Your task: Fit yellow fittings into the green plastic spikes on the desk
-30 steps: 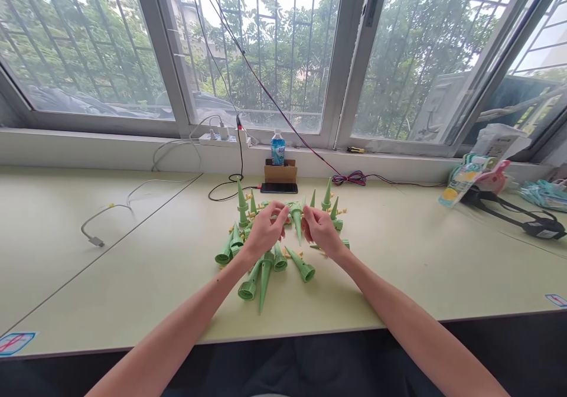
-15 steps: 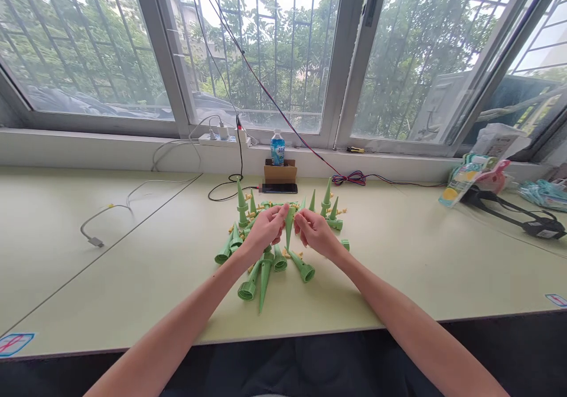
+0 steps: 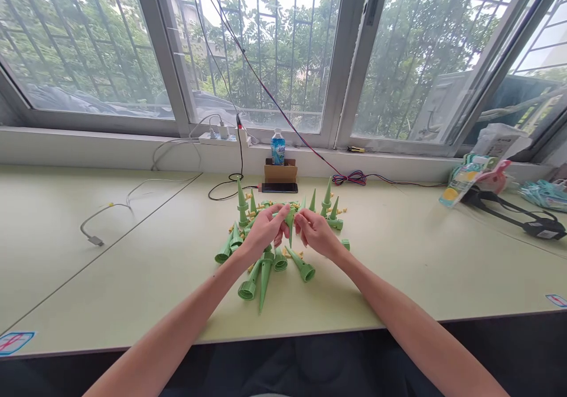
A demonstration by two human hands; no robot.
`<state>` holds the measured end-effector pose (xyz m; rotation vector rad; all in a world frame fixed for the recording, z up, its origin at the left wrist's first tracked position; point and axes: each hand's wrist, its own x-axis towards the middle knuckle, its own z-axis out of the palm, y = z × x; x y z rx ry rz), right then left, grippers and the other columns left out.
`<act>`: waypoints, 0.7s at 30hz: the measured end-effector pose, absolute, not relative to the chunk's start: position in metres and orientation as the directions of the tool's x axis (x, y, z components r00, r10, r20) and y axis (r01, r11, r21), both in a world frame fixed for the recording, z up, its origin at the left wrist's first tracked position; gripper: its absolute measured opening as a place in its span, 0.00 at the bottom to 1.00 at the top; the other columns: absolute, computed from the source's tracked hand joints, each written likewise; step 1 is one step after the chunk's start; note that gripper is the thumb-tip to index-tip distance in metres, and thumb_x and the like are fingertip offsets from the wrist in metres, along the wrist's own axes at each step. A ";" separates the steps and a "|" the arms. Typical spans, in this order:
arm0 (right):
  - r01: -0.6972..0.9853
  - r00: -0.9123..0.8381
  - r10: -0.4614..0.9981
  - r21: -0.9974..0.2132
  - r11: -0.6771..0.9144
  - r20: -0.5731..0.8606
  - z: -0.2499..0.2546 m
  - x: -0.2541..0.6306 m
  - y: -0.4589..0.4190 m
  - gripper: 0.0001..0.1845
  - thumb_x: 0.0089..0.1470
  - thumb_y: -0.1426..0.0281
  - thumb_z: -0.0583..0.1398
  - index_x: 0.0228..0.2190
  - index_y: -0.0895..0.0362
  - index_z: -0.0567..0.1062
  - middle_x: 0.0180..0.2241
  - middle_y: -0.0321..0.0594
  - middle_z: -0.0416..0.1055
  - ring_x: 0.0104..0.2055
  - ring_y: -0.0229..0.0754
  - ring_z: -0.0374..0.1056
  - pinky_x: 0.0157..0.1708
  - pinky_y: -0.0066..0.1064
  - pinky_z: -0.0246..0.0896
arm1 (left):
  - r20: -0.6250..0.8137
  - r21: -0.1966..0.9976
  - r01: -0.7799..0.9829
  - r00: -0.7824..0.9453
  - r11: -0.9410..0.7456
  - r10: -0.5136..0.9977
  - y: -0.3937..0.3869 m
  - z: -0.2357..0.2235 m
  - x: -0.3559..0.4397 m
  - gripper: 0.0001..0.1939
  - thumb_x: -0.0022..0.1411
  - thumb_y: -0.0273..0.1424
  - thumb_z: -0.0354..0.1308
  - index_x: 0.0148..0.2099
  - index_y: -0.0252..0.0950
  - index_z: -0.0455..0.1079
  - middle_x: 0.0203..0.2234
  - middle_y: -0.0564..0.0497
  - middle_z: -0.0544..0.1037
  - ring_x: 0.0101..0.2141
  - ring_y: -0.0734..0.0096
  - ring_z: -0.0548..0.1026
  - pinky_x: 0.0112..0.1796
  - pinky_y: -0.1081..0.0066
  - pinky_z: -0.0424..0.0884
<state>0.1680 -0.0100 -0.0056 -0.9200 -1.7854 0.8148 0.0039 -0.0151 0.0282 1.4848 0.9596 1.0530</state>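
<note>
Between my hands hangs a green plastic plant watering spike [image 3: 290, 225], its tip down, above the table. My left hand [image 3: 269, 228] is closed around its upper part from the left. My right hand [image 3: 314, 228] is pinched at the spike's upper right side; whatever lies in its fingertips is too small and covered to make out. Below them, a loose green spike [image 3: 305, 272] lies with its threaded end toward me. More spikes lie at the left, among them one pointing at me [image 3: 264, 285]. Small yellow valve pieces [image 3: 292, 254] are scattered around.
Several upright spikes [image 3: 326, 199] stand behind my hands. Farther back are a phone [image 3: 280, 188] on a cable, a small cardboard box [image 3: 280, 171] and a blue bottle [image 3: 278, 149]. A black strap [image 3: 505, 208] and bagged items lie at the right, a white cable [image 3: 95, 240] at the left.
The held spike has shifted slightly, its tip a bit higher and more to the right. My left fingers have closed further around it; my right hand has hardly moved.
</note>
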 end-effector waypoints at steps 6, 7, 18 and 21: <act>0.185 -0.266 0.860 -0.853 0.488 0.435 -0.005 0.167 -0.011 0.23 0.63 0.50 0.49 0.26 0.55 0.62 0.20 0.30 0.63 0.15 0.31 0.58 0.17 0.25 0.54 | 0.162 0.981 0.055 0.300 -0.186 0.940 -0.018 0.030 0.003 0.20 0.61 0.48 0.57 0.44 0.36 0.67 0.17 0.53 0.74 0.13 0.78 0.64 0.16 0.77 0.61; 0.174 -0.260 0.863 -0.858 0.484 0.434 -0.005 0.167 -0.011 0.24 0.63 0.49 0.49 0.25 0.54 0.62 0.19 0.30 0.62 0.15 0.31 0.57 0.17 0.25 0.54 | 0.158 0.982 0.048 0.306 -0.181 0.939 -0.018 0.031 0.003 0.20 0.61 0.48 0.57 0.44 0.36 0.67 0.17 0.53 0.74 0.13 0.77 0.64 0.16 0.76 0.61; -0.071 -0.245 0.914 -0.946 0.316 0.324 -0.004 0.168 -0.006 0.31 0.58 0.45 0.52 0.16 0.55 0.59 0.11 0.29 0.56 0.11 0.31 0.53 0.12 0.26 0.49 | 0.301 0.912 0.141 0.407 -0.385 0.862 -0.021 0.025 0.004 0.23 0.61 0.44 0.57 0.54 0.38 0.65 0.27 0.51 0.77 0.20 0.73 0.72 0.18 0.75 0.68; -0.125 -0.243 0.930 -0.959 0.253 0.277 -0.002 0.167 -0.006 0.31 0.57 0.46 0.54 0.16 0.54 0.58 0.10 0.29 0.55 0.11 0.31 0.51 0.11 0.26 0.49 | 0.338 0.888 0.153 0.421 -0.433 0.842 -0.019 0.021 0.004 0.20 0.62 0.42 0.56 0.53 0.39 0.66 0.26 0.53 0.74 0.22 0.74 0.72 0.20 0.76 0.68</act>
